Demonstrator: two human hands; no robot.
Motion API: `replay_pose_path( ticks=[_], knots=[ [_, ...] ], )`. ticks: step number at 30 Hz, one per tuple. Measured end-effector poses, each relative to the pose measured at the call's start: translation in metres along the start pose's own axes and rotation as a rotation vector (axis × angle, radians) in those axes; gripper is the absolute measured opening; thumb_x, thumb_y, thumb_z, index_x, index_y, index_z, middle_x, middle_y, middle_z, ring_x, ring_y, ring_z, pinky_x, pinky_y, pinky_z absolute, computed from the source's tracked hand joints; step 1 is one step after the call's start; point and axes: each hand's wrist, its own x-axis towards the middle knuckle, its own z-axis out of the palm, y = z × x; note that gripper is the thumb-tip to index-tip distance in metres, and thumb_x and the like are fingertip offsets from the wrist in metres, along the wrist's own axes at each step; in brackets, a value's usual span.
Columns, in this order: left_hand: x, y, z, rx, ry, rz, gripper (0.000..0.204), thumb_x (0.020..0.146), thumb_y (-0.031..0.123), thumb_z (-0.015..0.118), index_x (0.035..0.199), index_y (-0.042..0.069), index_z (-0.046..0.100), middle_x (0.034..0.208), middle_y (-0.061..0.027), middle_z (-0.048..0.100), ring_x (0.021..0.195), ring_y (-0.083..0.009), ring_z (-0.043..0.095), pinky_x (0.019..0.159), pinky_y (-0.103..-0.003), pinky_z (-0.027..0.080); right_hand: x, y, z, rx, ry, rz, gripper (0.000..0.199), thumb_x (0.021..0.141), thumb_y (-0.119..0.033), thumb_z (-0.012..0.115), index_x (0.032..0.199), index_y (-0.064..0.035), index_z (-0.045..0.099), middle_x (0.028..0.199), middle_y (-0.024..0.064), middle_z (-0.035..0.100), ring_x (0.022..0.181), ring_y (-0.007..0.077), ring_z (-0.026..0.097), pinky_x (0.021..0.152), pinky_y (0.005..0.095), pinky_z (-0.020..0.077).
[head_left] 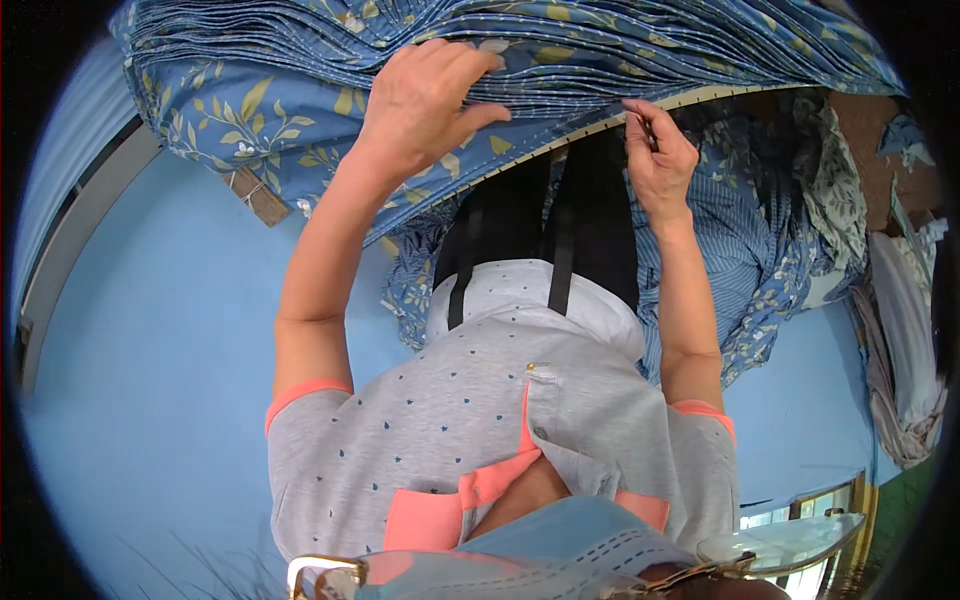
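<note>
A thick stack of blue fabric (290, 100) with a leaf and flower print lies in many folded layers across the top, its stitched edges bunched together. My left hand (425, 105) rests on these layers, its fingers reaching right and the thumb apart from them, with nothing gripped. To the right, my right hand (662, 160) is closed in a pinch, fingertips at the lower edge of the stack. Something dark shows between its fingers, too small to make out. Just under the fabric runs a pale measuring strip (700, 95) with dark marks along the table edge.
More printed and striped blue cloth (720, 240) hangs in a heap below the edge, right of my legs. Grey cloths (905, 340) hang at the far right. A wooden block (255, 197) tied with string sticks out under the fabric at left. The floor (160, 380) is light blue.
</note>
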Motion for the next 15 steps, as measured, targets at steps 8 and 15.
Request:
replay_pose_path(
  ticks=[8, 15],
  knots=[
    [0.0, -0.022, 0.003, 0.075, -0.037, 0.02, 0.026, 0.078, 0.024, 0.082, 0.096, 0.009, 0.071, 0.086, -0.008, 0.069, 0.086, -0.0288, 0.066, 0.08, -0.042, 0.05, 0.007, -0.007, 0.012, 0.011, 0.009, -0.185, 0.021, 0.091, 0.001, 0.073, 0.11, -0.0074, 0.074, 0.086, 0.0043, 0.072, 0.069, 0.0107, 0.064, 0.065, 0.0228, 0.0511],
    [0.024, -0.04, -0.005, -0.045, 0.085, -0.137, 0.019, 0.085, 0.017, 0.072, 0.081, -0.002, 0.071, 0.071, -0.0167, 0.066, 0.067, -0.0345, 0.066, 0.063, -0.043, 0.051, 0.046, 0.002, 0.009, -0.069, 0.102, -0.228, 0.028, 0.09, 0.005, 0.071, 0.114, -0.0097, 0.074, 0.101, 0.0058, 0.067, 0.079, 0.0134, 0.062, 0.064, 0.0244, 0.0494]
  ],
)
